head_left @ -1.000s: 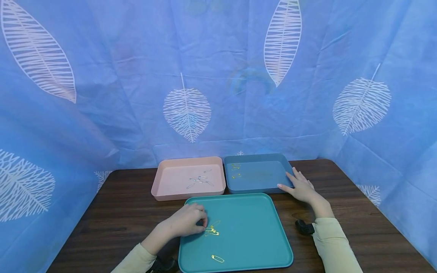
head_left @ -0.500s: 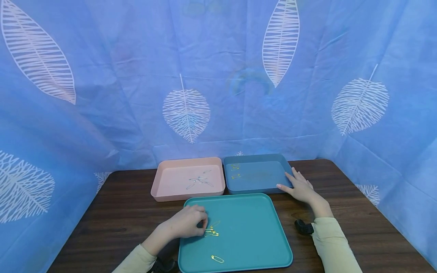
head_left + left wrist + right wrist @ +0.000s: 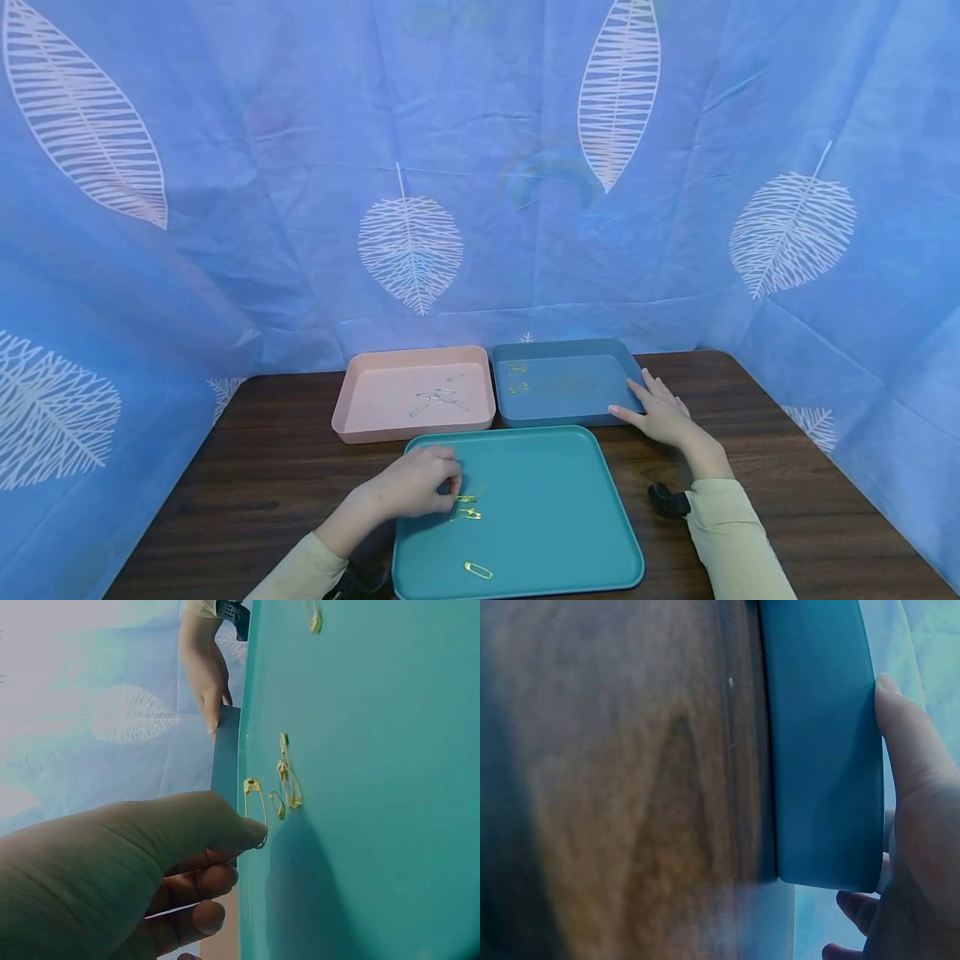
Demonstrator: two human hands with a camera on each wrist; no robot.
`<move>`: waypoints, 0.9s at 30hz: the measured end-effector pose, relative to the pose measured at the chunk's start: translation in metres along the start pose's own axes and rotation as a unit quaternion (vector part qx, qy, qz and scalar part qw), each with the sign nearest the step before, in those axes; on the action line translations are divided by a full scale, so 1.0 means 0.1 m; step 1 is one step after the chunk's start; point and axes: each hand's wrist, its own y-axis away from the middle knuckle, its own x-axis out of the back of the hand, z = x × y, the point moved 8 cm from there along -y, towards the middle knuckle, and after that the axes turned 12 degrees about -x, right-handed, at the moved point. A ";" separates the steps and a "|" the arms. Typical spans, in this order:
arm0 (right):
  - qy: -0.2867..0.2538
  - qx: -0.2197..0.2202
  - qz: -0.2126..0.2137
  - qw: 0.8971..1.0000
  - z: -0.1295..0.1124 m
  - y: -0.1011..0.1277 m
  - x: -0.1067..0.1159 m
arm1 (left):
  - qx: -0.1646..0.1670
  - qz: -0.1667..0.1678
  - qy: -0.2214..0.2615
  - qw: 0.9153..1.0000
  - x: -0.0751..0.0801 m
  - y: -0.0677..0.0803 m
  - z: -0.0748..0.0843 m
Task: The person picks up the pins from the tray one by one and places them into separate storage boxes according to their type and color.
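A gold safety pin (image 3: 255, 810) is pinched by the left hand (image 3: 412, 490) over the teal tray (image 3: 540, 533). More pins (image 3: 467, 513) lie just beside its fingertips. The blue tray (image 3: 562, 387) is touched at its corner by the spread right hand (image 3: 662, 414).

Even, soft, cool light fills the head view, sharp at centre, with wide-angle bending toward the frame edges. The table (image 3: 750, 433) carries only faint shadows. In the left wrist view a hand (image 3: 112, 877) looms dim and soft, shading the teal tray (image 3: 390, 787). The right wrist view is heavily blurred, darkest at its left edge.
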 end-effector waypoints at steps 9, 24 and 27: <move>-0.014 0.001 0.008 1.000 0.01 0.02 0.01 | -0.011 0.009 -0.033 0.999 0.08 -0.14 0.03; 0.012 -0.008 0.006 1.000 -0.01 0.02 0.02 | -0.044 0.030 -0.042 0.998 0.19 -0.46 0.04; 0.016 -0.007 0.010 1.000 0.00 0.00 0.02 | -0.043 0.031 -0.042 0.998 0.22 -0.53 0.02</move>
